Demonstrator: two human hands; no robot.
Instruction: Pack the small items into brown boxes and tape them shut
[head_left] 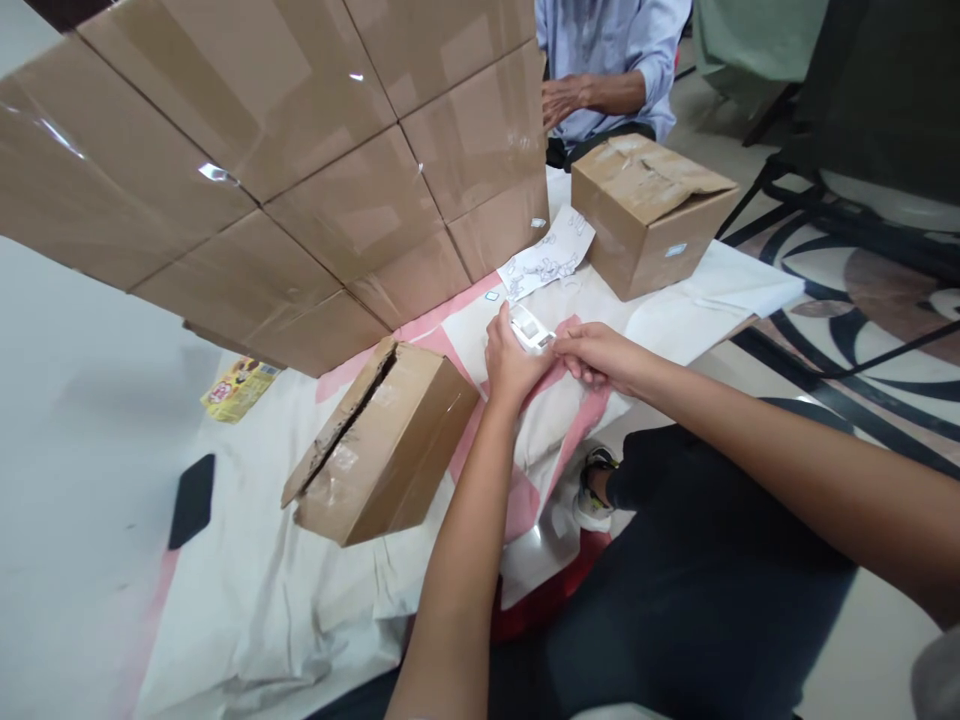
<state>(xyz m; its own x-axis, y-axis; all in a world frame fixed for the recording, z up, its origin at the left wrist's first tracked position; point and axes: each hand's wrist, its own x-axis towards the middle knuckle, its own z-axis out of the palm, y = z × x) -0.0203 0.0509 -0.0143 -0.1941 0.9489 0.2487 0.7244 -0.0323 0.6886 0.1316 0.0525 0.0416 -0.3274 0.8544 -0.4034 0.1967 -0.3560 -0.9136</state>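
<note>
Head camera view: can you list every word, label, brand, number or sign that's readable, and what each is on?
No text can be read for certain.
Yellow packet: printed, too blurred to read.
Small label on the right-hand box: too small to read.
Paper sheet: line drawings, no readable words.
White item in the left hand's fingers: no legible lettering.

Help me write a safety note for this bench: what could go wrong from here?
The small white item in the left hand might slip if the grip loosens, as the right hand works close at its end.

The nearer cardboard box sits close beside the left forearm, so a sideways swing could knock it.

The printed sheet lies just beyond the hands and could get brushed aside or creased.
</note>
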